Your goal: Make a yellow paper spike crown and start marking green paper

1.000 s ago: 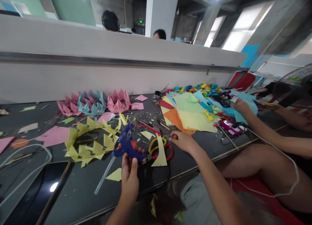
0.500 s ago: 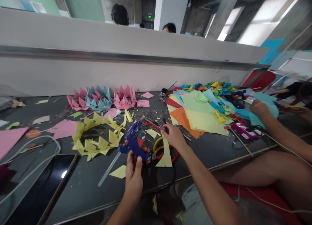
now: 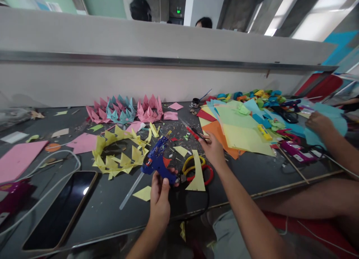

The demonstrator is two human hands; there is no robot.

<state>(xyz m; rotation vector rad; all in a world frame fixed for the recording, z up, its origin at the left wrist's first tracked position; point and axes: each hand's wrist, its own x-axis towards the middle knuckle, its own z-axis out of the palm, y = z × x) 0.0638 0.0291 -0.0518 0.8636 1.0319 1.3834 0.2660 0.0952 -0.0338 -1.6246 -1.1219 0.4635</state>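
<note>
My left hand [image 3: 161, 194] is wrapped round the handle of a blue glue gun [image 3: 157, 161]. Bits of debris cling to its barrel, and a clear glue stick [image 3: 131, 191] pokes out of its back end. My right hand [image 3: 214, 151] grips a slim red-and-black tool [image 3: 194, 133] with a thin, blurred tip, whose exact kind I cannot make out. That tip is apart from the gun's nozzle, up and to its right. Left of the gun lies a yellow paper crown [image 3: 110, 164]. Between my hands are scissors [image 3: 209, 174] with yellow and red handles, partly under a yellow paper scrap [image 3: 198, 176].
Pink and blue paper crowns [image 3: 120, 111] stand near the wall. A phone [image 3: 60, 210] and white cable lie at the left. Coloured paper sheets [image 3: 244, 135] spread at the right, beside another person's hand [image 3: 319, 124] on blue paper. A purple glue gun [image 3: 298, 151] lies there too.
The view has shifted slightly. My right hand has drawn the slim tool up and right, away from the glue gun's nozzle. My left hand still holds the gun in much the same place.
</note>
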